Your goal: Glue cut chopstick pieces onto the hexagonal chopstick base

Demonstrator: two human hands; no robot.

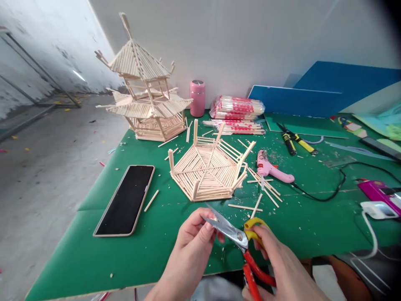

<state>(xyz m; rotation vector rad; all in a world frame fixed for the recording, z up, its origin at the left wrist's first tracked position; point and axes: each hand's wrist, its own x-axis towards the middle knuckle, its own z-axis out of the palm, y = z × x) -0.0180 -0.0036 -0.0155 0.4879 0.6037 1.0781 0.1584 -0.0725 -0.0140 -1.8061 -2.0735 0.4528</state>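
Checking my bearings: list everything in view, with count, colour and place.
Pagoda model: one, pale, back left
Hexagonal stick frame: one, pale, centre
Loose sticks: several, pale, around frame
Smartphone: one, black, left
Canister: one, pink, back centre
Stick packs: several, red-and-white, back
Boards: several, blue, back right
Pliers: one, yellow-and-black, right
Glue gun: one, pink, right
Cables: several, black and white, right
Small devices: two, magenta and white, right edge
Tabletop: one, green, beneath
Scissors: one, yellow-and-red, front centre
Stick piece: one, pale, by scissors
Left hand: one, front centre, pinching stick piece
Right hand: one, front right, on scissors
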